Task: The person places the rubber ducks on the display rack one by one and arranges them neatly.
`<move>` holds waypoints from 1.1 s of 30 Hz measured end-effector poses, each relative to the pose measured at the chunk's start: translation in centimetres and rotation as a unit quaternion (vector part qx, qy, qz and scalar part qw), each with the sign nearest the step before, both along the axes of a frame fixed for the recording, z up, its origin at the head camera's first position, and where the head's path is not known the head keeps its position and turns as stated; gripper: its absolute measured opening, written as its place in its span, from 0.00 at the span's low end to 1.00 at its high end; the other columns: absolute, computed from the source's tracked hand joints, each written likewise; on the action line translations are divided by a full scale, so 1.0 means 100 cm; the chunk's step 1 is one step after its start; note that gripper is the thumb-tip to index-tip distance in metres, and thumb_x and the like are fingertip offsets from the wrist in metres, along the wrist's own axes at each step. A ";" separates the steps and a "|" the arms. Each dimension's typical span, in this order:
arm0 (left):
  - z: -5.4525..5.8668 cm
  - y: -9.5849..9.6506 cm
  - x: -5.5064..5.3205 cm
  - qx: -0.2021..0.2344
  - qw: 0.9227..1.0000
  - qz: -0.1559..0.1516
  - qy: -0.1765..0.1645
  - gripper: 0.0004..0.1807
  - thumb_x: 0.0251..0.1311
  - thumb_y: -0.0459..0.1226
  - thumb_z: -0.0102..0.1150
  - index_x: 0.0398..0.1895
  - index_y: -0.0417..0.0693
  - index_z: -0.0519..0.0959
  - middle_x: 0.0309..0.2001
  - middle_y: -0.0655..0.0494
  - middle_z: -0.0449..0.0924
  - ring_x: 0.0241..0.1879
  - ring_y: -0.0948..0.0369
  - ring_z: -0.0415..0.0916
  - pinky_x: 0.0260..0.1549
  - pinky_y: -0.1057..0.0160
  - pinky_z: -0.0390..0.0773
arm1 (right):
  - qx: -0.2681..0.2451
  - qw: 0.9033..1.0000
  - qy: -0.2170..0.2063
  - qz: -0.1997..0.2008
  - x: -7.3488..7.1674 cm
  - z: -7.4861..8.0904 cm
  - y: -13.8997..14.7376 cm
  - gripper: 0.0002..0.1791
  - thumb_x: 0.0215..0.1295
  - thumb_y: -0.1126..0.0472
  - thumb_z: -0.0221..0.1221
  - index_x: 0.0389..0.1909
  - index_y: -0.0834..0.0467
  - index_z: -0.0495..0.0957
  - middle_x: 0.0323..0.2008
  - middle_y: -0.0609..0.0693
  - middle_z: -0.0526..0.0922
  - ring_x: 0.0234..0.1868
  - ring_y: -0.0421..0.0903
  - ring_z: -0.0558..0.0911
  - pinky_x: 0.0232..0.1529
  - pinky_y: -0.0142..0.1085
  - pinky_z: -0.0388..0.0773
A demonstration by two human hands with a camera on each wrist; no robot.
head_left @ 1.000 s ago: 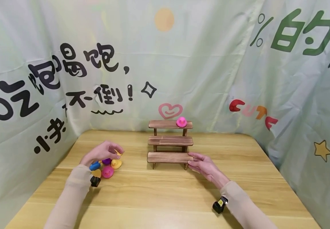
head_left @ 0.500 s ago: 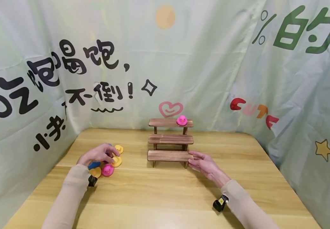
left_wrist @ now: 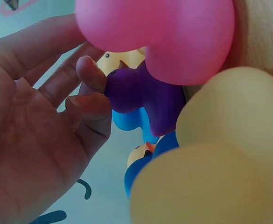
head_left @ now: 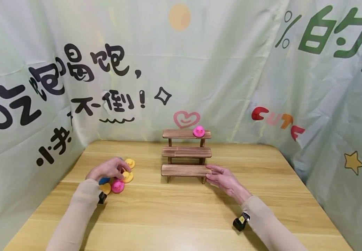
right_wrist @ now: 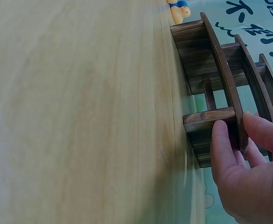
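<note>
In the head view my left hand (head_left: 112,168) reaches down into a cluster of rubber ducks at the table's left. Its curled fingers hold a purple rubber duck (left_wrist: 129,89) by the head, as the left wrist view shows. Around it are a pink duck (head_left: 117,186), yellow ducks (head_left: 130,163) and blue ones (head_left: 104,180); the hand hides part of them. My right hand (head_left: 226,181) grips the right end of a three-tier wooden shelf (head_left: 185,170) at its lowest step, fingers against the leg. Another pink duck (head_left: 198,131) sits on the top step, toward the right.
A light wooden table (head_left: 174,216) carries everything. Behind and on both sides hangs a pale green printed curtain (head_left: 218,76); the shelf stands near the table's back edge. A black wrist camera (head_left: 240,222) sits on the right sleeve.
My left hand has lowered into the ducks and its fingers have closed in on the purple one. A yellow duck behind it shows more fully. The right hand keeps its grip on the shelf.
</note>
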State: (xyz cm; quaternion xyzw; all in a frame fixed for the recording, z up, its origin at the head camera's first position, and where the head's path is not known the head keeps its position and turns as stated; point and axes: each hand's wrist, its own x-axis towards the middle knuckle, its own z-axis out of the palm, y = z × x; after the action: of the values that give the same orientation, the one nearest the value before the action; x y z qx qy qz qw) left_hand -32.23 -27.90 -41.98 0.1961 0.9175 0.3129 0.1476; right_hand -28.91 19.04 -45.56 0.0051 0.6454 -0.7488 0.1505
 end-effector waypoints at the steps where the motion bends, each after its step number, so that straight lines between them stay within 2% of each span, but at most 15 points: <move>1: 0.000 0.000 0.000 -0.004 1.000 -0.002 0.002 0.14 0.49 0.26 0.69 0.41 0.43 0.85 0.35 0.46 0.74 0.31 0.58 0.68 0.29 0.64 0.72 | 0.000 1.000 -0.001 0.000 0.000 0.000 0.000 0.32 0.66 0.76 0.55 0.71 0.70 0.59 0.51 0.57 0.72 0.40 0.39 0.83 0.54 0.36 0.80; 8: -0.001 0.000 0.000 -0.003 1.000 -0.014 0.016 0.15 0.47 0.26 0.71 0.41 0.42 0.85 0.35 0.46 0.74 0.32 0.57 0.68 0.31 0.65 0.71 | 0.000 1.000 -0.001 0.000 -0.001 0.000 -0.001 0.32 0.65 0.75 0.56 0.70 0.70 0.59 0.53 0.59 0.71 0.41 0.41 0.82 0.56 0.37 0.79; 15: 0.002 -0.002 -0.002 0.028 1.000 -0.006 0.010 0.15 0.50 0.27 0.70 0.44 0.39 0.84 0.37 0.43 0.78 0.32 0.58 0.70 0.29 0.67 0.74 | 0.001 1.000 0.000 0.001 -0.001 0.001 0.000 0.32 0.66 0.75 0.56 0.70 0.70 0.60 0.53 0.59 0.73 0.42 0.41 0.83 0.56 0.38 0.79; 19: 0.006 -0.001 -0.002 0.043 0.999 -0.001 0.017 0.15 0.52 0.29 0.69 0.46 0.40 0.83 0.45 0.42 0.81 0.38 0.56 0.75 0.34 0.66 0.79 | -0.002 1.000 -0.002 -0.001 -0.001 0.001 0.000 0.32 0.66 0.76 0.55 0.70 0.70 0.59 0.52 0.58 0.74 0.42 0.40 0.83 0.56 0.38 0.79; 22: 0.010 0.001 -0.001 0.053 0.998 0.006 0.020 0.17 0.54 0.32 0.69 0.48 0.42 0.83 0.52 0.41 0.80 0.46 0.51 0.76 0.42 0.62 0.79 | -0.003 1.000 -0.002 -0.001 -0.001 0.000 0.001 0.32 0.66 0.76 0.55 0.70 0.70 0.60 0.51 0.57 0.74 0.42 0.40 0.83 0.56 0.37 0.79; 27: 0.012 0.005 -0.001 0.102 0.994 0.026 0.004 0.18 0.55 0.33 0.68 0.51 0.44 0.82 0.54 0.45 0.81 0.55 0.47 0.73 0.54 0.56 0.73 | -0.004 1.000 -0.001 0.002 -0.002 -0.002 0.001 0.32 0.66 0.76 0.55 0.70 0.70 0.59 0.49 0.55 0.74 0.41 0.40 0.82 0.56 0.38 0.79; 29: 0.013 0.008 -0.001 0.132 0.991 0.028 -0.002 0.18 0.56 0.32 0.67 0.52 0.43 0.81 0.54 0.44 0.81 0.55 0.45 0.73 0.54 0.57 0.74 | -0.004 1.000 -0.001 0.003 -0.002 -0.002 0.001 0.32 0.66 0.76 0.54 0.71 0.70 0.59 0.47 0.54 0.75 0.41 0.40 0.82 0.56 0.38 0.79; 33: 0.015 0.011 -0.003 0.180 0.984 0.008 0.001 0.18 0.59 0.29 0.63 0.54 0.38 0.79 0.58 0.39 0.77 0.59 0.41 0.72 0.50 0.64 0.79 | -0.003 1.000 -0.003 0.005 -0.001 -0.002 0.001 0.32 0.67 0.75 0.55 0.71 0.70 0.59 0.45 0.53 0.74 0.40 0.39 0.82 0.57 0.39 0.78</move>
State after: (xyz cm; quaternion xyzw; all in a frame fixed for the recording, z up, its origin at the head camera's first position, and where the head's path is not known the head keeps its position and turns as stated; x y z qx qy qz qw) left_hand -32.48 -26.76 -40.47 0.2124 0.8478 0.4741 0.1064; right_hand -29.04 19.18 -45.81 0.0036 0.6429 -0.7500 0.1557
